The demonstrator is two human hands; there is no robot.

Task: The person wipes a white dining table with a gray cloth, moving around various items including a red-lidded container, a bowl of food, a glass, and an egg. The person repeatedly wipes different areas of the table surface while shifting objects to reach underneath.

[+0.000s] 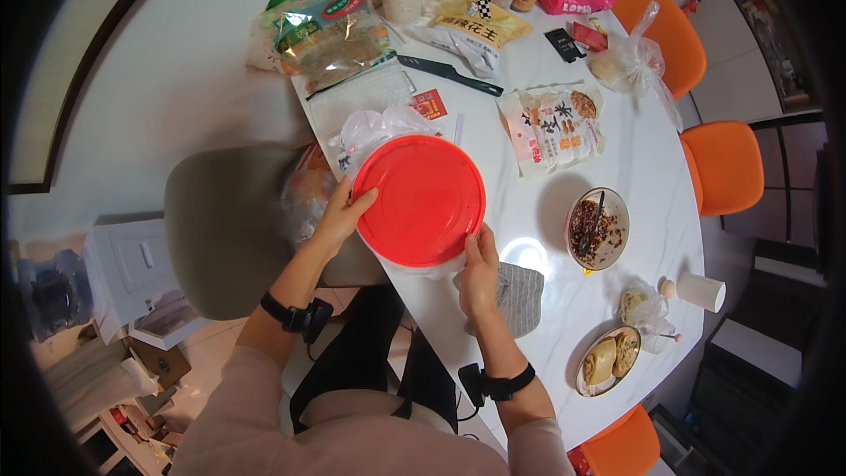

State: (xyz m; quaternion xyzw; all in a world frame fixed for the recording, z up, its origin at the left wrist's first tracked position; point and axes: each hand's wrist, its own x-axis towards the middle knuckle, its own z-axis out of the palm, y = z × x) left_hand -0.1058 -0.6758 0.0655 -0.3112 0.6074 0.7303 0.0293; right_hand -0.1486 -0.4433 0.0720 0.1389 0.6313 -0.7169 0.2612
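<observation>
Between my two hands is a round red plastic lid (420, 201), its flat face up, over the near left edge of the table. My left hand (342, 217) grips its left rim, thumb on top. At the lower right rim, my right hand (478, 271) pinches the edge with the thumb above. Clear plastic shows under the lid's lower edge; whether it is a tub or a bag cannot be told. A crumpled white plastic bag (383, 127) lies just beyond the lid. Beside my right hand a grey striped cloth (522, 299) rests on the table.
A black knife (451, 74) lies on the white marble-patterned table (634, 165) near food bags. To the right stand a bowl (598, 228) of dark chopped food with a spoon, a plate (608, 361) of food and a white cup (702, 292). A grey chair (225, 231) is at left.
</observation>
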